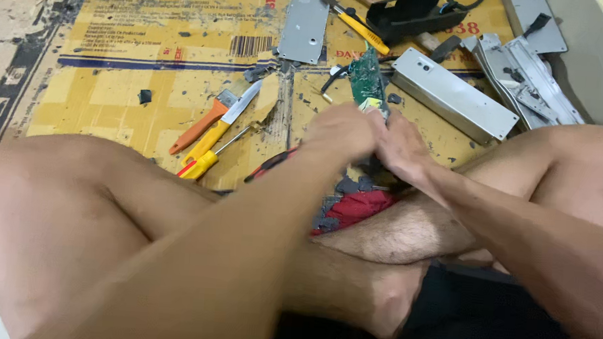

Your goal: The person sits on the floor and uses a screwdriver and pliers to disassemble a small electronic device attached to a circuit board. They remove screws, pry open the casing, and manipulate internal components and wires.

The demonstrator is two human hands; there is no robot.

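I sit cross-legged on flattened cardboard (111,95). Both hands meet over my shins and grip the near end of a narrow green circuit board (366,79) that sticks up and away from me. My left hand (342,133) is closed around the board's lower end from the left. My right hand (404,151) presses against it from the right, fingers curled on the same end. The board's bottom part is hidden between the hands. A red and dark object (355,208) lies just under the hands, against my leg.
Left of the hands lie an orange-handled tool (196,131), a yellow-handled knife (224,123) and a yellow screwdriver (208,160). Behind the board lie a grey metal box (452,95), a flat grey plate (305,19), a black housing (408,15), another yellow screwdriver (359,23) and metal brackets (523,75).
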